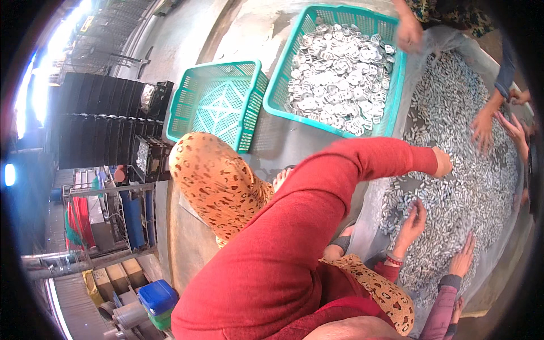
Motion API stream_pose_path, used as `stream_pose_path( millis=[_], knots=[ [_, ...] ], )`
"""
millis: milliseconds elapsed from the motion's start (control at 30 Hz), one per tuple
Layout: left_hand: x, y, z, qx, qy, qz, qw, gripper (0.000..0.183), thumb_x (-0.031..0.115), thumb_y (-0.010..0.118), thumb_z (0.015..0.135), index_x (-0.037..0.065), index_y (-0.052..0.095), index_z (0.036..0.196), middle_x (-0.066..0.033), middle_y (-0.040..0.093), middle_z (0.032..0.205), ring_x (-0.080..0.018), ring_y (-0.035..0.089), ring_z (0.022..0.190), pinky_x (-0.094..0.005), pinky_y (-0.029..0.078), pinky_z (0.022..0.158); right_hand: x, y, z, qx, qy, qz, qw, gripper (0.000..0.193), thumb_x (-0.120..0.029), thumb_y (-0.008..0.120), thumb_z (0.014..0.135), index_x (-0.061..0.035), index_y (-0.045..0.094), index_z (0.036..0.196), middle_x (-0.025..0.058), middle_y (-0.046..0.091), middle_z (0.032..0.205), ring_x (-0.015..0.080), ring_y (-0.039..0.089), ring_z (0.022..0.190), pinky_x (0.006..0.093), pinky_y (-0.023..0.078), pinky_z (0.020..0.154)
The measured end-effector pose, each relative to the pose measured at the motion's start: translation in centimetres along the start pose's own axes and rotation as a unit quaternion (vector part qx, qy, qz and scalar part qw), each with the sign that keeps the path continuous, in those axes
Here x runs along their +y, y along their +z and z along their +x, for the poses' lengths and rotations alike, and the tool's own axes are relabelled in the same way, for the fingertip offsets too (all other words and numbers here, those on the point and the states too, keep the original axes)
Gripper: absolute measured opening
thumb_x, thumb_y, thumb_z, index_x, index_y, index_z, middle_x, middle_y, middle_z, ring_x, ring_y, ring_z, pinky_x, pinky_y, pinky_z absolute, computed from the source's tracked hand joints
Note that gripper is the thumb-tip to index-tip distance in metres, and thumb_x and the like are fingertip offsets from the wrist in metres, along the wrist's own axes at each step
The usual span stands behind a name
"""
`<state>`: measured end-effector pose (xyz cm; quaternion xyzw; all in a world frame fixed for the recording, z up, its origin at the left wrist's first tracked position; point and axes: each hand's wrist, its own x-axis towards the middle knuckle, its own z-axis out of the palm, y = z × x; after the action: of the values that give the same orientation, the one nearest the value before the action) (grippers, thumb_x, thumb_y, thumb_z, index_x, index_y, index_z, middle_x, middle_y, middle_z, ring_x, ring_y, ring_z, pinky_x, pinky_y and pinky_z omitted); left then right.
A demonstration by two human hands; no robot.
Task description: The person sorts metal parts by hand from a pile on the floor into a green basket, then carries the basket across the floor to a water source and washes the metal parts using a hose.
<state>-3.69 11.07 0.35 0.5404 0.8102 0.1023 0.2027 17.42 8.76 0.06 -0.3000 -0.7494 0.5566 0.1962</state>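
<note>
My left hand (443, 163), at the end of a long red sleeve, reaches down to a wide heap of small silvery metal pieces (422, 184). Its fingers are closed, and what they hold is hidden. Nearer to me, my right hand (412, 228), with a red bracelet on the wrist, hovers over the near left part of the heap. The thumb and fingers curl together there; anything between them is too small to name. Under the heap lies a clear plastic sheet (367, 218). Beyond my left arm stands a green basket (326, 123) full of flat, silvery looped pieces (340, 79).
Co-workers' hands are at the heap: one hand (462, 258) near right, another (483, 126) far right. A further hand (409, 34) is by the full basket's corner. Left of that basket stands an empty green basket (218, 113). My patterned knee (207, 170) is raised beside it.
</note>
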Motion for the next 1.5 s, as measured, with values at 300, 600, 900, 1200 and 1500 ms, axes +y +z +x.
stream_pose_path(
  millis=[300, 600, 900, 1200, 1500],
  knots=[
    [-11.6, -23.6, -17.6, -0.047, -0.087, 0.23, 0.968, 0.05, 0.054, 0.051, 0.074, 0.01, 0.064, 0.092, -0.0149, 0.062, 0.09, -0.0281, 0.06, 0.085, -0.0442, 0.046, 0.071, -5.3, -1.2, 8.0, 0.063, -0.116, -0.036, 0.991, 0.028, -0.004, 0.041, 0.09, 0.0032, 0.05, 0.115, 0.0127, 0.054, 0.108, 0.0202, 0.055, 0.095, 0.0303, 0.046, 0.083],
    [-47.9, -23.1, -50.1, 0.151, -0.539, 0.027, 0.828, 0.033, 0.026, 0.049, 0.074, 0.009, 0.062, 0.098, -0.0168, 0.059, 0.1, -0.0297, 0.056, 0.095, -0.0374, 0.044, 0.08, -19.5, 11.3, 14.8, -0.427, -0.478, -0.237, 0.73, 0.041, -0.008, 0.059, 0.07, 0.0, 0.052, 0.11, 0.0145, 0.055, 0.098, 0.0328, 0.05, 0.096, 0.0428, 0.039, 0.086],
    [-66.9, -10.2, -50.1, 0.183, -0.619, 0.044, 0.762, 0.04, 0.022, 0.041, 0.079, 0.007, 0.054, 0.114, -0.0193, 0.055, 0.111, -0.0295, 0.055, 0.103, -0.039, 0.042, 0.089, -14.0, 25.5, 7.4, -0.374, -0.26, -0.425, 0.782, 0.054, -0.017, 0.049, 0.083, -0.0053, 0.031, 0.132, 0.0193, 0.031, 0.129, 0.0346, 0.027, 0.12, 0.0461, 0.022, 0.1],
    [-72.5, -6.1, -52.9, 0.103, -0.656, 0.041, 0.747, 0.031, 0.021, 0.053, 0.077, 0.012, 0.057, 0.106, -0.0199, 0.058, 0.105, -0.0329, 0.055, 0.099, -0.0412, 0.042, 0.086, -13.9, 28.1, 7.0, -0.225, -0.157, -0.386, 0.881, 0.044, -0.027, 0.031, 0.092, -0.0014, 0.037, 0.128, 0.0181, 0.037, 0.123, 0.0339, 0.034, 0.113, 0.0438, 0.025, 0.096],
    [-74.8, -5.0, -49.7, 0.026, -0.543, -0.093, 0.834, 0.029, 0.036, 0.052, 0.084, 0.014, 0.067, 0.093, -0.0083, 0.064, 0.077, -0.0151, 0.062, 0.071, -0.0318, 0.05, 0.06, -14.1, 28.9, 8.0, -0.253, -0.091, -0.399, 0.877, 0.036, -0.015, 0.038, 0.088, -0.0044, 0.045, 0.122, 0.0172, 0.042, 0.117, 0.032, 0.037, 0.11, 0.0403, 0.029, 0.095]
  ],
)
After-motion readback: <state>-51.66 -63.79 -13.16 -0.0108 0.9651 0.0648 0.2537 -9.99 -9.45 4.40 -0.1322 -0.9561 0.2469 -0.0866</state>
